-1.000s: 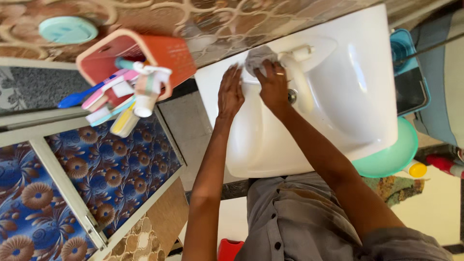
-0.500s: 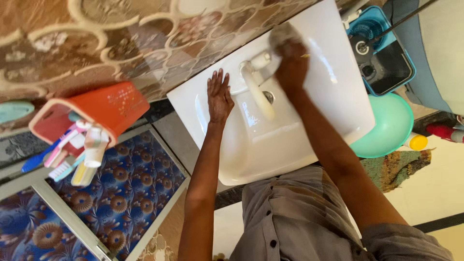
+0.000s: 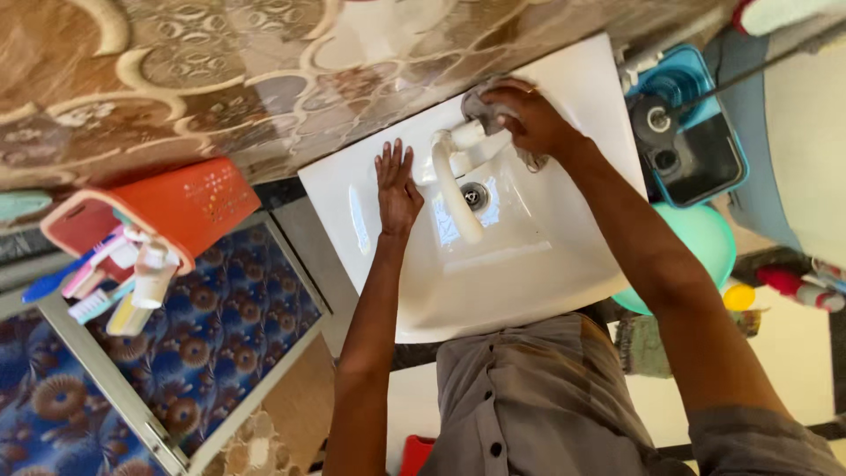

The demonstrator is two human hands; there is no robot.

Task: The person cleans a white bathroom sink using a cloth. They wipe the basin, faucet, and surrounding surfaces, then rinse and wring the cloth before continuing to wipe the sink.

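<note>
A white wash basin is fixed against a patterned tiled wall. My left hand lies flat with fingers spread on the basin's back rim, left of the white tap. My right hand is closed around a grey cloth and presses it against the base of the tap at the basin's back edge. The tap spout reaches over the drain.
An orange wall basket with toothbrushes and tubes hangs to the left, above a blue flowered panel. Right of the basin are a blue mop bucket, a green tub and bottles on the floor.
My right hand with the cloth has moved from the tap's near side up to its base by the wall. My left hand stays flat on the rim. The camera view has shifted.
</note>
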